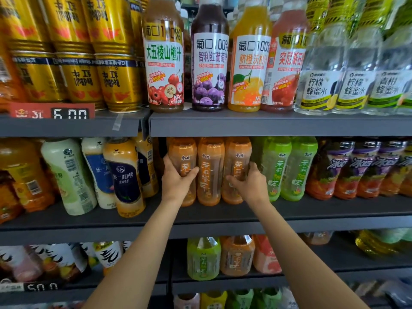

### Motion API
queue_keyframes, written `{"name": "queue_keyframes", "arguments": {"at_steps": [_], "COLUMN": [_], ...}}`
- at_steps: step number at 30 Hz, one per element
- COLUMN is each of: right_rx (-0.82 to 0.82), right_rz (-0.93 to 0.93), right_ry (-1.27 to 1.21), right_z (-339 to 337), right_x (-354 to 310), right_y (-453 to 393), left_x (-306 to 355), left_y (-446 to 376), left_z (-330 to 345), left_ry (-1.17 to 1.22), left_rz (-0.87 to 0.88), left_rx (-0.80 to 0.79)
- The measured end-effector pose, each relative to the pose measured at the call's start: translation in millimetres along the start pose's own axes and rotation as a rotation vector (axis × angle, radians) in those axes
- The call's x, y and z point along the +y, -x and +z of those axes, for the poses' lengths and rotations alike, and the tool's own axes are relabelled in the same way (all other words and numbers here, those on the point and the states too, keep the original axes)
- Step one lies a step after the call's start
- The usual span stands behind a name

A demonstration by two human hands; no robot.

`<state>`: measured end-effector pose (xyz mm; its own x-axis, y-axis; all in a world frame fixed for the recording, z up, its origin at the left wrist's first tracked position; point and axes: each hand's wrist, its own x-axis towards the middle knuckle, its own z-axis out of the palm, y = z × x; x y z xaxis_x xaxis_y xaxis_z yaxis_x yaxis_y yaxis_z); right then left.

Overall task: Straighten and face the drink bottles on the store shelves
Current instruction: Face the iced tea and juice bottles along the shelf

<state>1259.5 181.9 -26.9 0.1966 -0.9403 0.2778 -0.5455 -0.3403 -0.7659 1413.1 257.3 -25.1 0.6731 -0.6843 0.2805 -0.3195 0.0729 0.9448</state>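
Three orange tea bottles stand side by side on the middle shelf point(223, 221). My left hand point(176, 178) grips the left orange bottle point(183, 157) round its waist, thumb across the label. My right hand point(249, 182) grips the right orange bottle point(237, 157) from its right side. Between them the middle orange bottle point(210, 172) stands untouched, label facing out. Both arms reach up from below.
Two green tea bottles point(287, 168) stand right of my right hand, purple-capped bottles point(347, 170) beyond. Milk tea bottles point(124, 177) lean at the left. Juice bottles point(209, 56), gold cans point(78, 63) and clear honey-water bottles point(334, 74) fill the upper shelf. More bottles point(223, 257) sit below.
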Motion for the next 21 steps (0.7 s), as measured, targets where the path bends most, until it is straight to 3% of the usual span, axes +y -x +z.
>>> {"name": "queue_keyframes", "arguments": {"at_steps": [11,15,18,21], "right_rx": [0.014,0.177,0.365,0.344], "right_rz": [0.019,0.011,-0.099,-0.269], "right_ry": [-0.006,-0.088,-0.167,-0.183], "right_z": [7.1,17.6,29.0,49.5], "right_x": [1.3,-5.2,-18.6,-36.4], "right_y": [3.7,26.6,49.5,61.9], "left_x": [-2.7,-21.7,-29.1,-30.5], "left_y": [3.2,22.0,34.1,39.1], "left_z": [-0.3,-8.4,-26.7,-52.3], "left_ry": [-0.045,-0.224,-0.295,-0.304], "left_rz": [-0.01,0.053,0.137,0.299], "left_rx": [0.043,0.119,0.168,0.246]}}
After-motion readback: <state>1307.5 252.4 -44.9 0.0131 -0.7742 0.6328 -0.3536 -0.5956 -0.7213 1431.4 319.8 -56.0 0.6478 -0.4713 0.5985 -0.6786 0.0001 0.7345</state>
